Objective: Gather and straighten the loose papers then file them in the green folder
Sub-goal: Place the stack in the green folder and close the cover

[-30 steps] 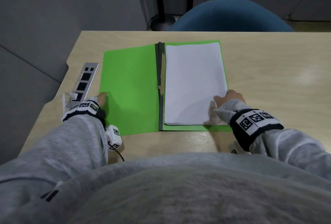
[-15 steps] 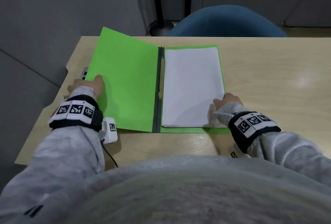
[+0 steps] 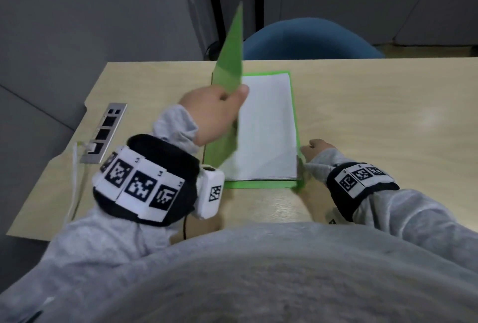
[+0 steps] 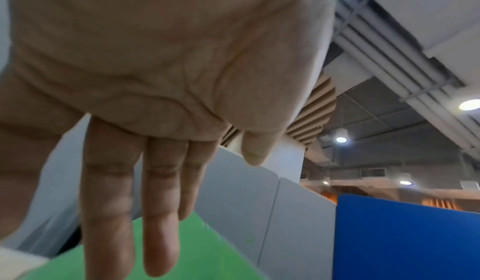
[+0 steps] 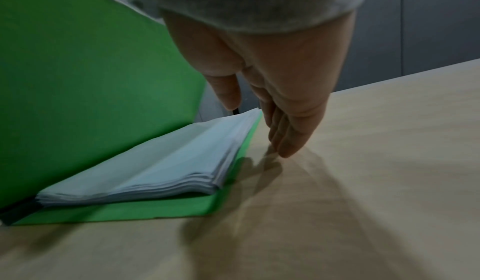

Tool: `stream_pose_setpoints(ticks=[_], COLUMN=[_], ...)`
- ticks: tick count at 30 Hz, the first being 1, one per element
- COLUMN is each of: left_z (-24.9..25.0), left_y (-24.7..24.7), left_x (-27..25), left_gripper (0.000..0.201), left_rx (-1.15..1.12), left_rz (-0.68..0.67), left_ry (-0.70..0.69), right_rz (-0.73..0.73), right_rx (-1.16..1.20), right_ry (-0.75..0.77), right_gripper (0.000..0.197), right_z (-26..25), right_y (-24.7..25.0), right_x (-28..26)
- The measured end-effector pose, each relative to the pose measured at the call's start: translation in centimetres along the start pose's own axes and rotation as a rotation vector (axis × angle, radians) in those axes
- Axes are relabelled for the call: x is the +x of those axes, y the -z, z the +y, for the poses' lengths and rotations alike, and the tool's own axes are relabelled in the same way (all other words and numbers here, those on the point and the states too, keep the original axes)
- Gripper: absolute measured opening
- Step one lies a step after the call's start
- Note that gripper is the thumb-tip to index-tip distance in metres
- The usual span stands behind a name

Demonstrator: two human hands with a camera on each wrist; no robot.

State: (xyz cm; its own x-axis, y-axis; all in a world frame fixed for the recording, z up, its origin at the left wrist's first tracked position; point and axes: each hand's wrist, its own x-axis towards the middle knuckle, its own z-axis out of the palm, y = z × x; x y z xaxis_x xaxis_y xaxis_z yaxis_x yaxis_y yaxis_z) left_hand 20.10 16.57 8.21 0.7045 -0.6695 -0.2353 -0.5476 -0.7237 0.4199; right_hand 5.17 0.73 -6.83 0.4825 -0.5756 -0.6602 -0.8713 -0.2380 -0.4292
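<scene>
The green folder lies on the wooden table (image 3: 388, 115), and its front cover (image 3: 230, 59) is swung up almost vertical over the spine. A squared stack of white papers (image 3: 266, 126) rests on the folder's back cover (image 3: 258, 184). My left hand (image 3: 214, 108) is at the raised cover's near edge. In the left wrist view its fingers (image 4: 130, 202) lie straight against the green cover (image 4: 207, 253). My right hand (image 3: 314, 148) is beside the folder's right edge, with straight fingers (image 5: 285, 141) touching the table next to the papers (image 5: 168, 161).
A metal socket strip (image 3: 103, 131) with a white cable (image 3: 73, 185) is set in the table's left edge. A blue chair (image 3: 310, 38) stands beyond the far edge. Grey partitions close off the left side.
My left hand has lifted the front cover from flat on the table to nearly upright, swinging it rightward over the papers. My right hand has slid off the papers to the folder's right edge.
</scene>
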Motion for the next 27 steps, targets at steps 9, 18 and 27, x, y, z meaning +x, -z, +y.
stream_pose_setpoints(ticks=[9,18,27], left_z=[3.1,1.0,-5.4], left_y=[-10.5,-20.8,-17.8], left_x=[3.9,5.0,5.3], left_gripper=[0.055,0.098,0.098], left_rx=[0.234,0.426,0.478], left_rz=[-0.361,-0.586,-0.573], left_ry=[0.045,0.12,0.142], right_rz=[0.031,0.096,0.084], right_rx=[-0.259,-0.273,-0.348], right_ry=[0.06,0.156,0.249], right_gripper=[0.039,0.065,0.067], right_z=[6.7,8.4,6.7], right_y=[4.1,4.7,3.2], right_x=[0.3,2.0,1.5])
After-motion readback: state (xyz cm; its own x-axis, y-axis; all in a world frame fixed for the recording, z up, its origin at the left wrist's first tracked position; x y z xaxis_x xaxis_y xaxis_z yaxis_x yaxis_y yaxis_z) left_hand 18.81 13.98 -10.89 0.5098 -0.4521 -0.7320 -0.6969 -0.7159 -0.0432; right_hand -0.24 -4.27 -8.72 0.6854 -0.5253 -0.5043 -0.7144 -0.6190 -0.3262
